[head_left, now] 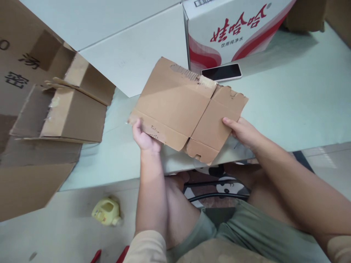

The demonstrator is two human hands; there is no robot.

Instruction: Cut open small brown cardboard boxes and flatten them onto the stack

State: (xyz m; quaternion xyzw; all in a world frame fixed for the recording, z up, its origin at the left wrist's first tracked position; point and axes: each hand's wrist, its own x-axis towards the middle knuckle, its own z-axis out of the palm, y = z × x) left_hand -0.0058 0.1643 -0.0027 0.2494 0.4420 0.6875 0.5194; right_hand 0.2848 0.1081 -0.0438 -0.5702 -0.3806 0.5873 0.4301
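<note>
A flattened piece of brown cardboard (175,98), creased into panels and torn along its far edge, is held tilted above the near part of the table. My left hand (144,137) grips its lower left corner, thumb on top and the other fingers underneath. On the right side, my right hand (241,130) pinches the smaller panel with its thumb on the face; those fingers are mostly hidden behind the sheet. A strip of ripped, corrugated surface and a pale patch of tape show along the far edge.
Behind the cardboard stand a white board-like panel (131,51) and a white and red carton (230,34). A phone (221,72) lies before the carton. Opened brown boxes (74,113) crowd the left of the pale table (296,95). A yellow jug (106,212) is on the floor.
</note>
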